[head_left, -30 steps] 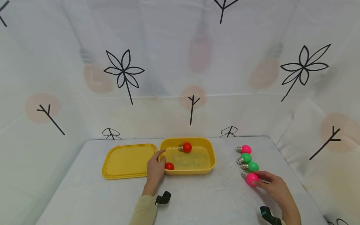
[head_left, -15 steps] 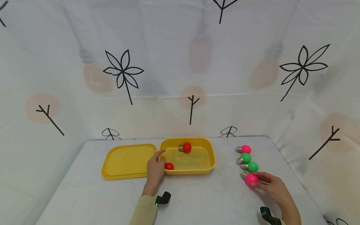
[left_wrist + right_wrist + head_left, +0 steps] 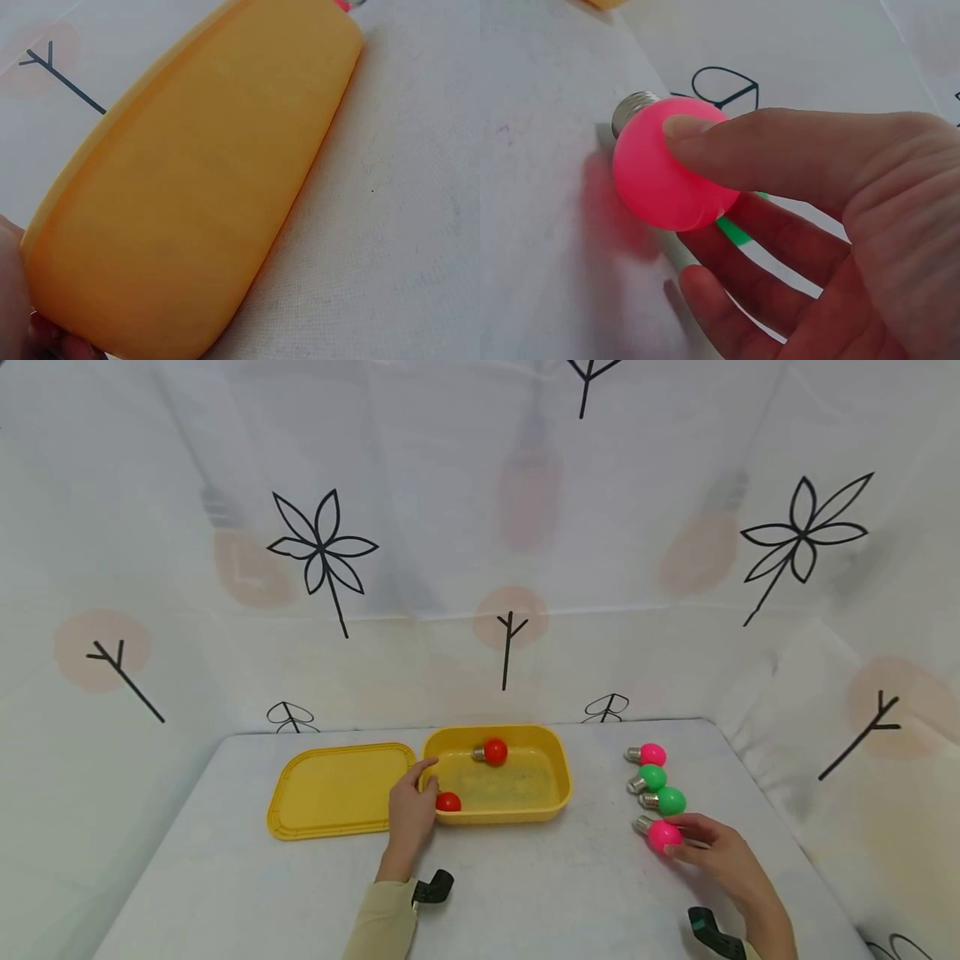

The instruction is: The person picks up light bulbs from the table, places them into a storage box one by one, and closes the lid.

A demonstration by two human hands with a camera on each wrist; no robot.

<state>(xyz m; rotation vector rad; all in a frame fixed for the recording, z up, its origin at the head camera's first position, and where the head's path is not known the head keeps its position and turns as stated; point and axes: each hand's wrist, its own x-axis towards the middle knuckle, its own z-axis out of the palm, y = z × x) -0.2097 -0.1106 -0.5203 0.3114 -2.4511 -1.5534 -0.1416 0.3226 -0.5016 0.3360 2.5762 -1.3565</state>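
My right hand (image 3: 723, 856) pinches a pink light bulb (image 3: 660, 169) between thumb and fingers, its metal screw base (image 3: 634, 109) pointing away to the left. This bulb is the nearest of a column on the right of the table. My left hand (image 3: 411, 810) grips the left wall of a yellow tub (image 3: 187, 180), thumb at the rim and the other fingers over the outer side. Inside the tub lie two red bulbs, one red bulb (image 3: 495, 752) near the back and another red bulb (image 3: 448, 802) in the near left corner, partly hidden.
Behind the held bulb lie a green bulb (image 3: 671, 802), a second green bulb (image 3: 652, 777) and a pink bulb (image 3: 652, 755). A flat yellow lid (image 3: 337, 789) rests left of the tub. A patterned white cloth (image 3: 420, 668) hangs behind the white table (image 3: 540, 893).
The right hand has drawn the near pink bulb slightly away from the green one beside it. The left hand keeps its hold on the tub. The head view has shifted a little.
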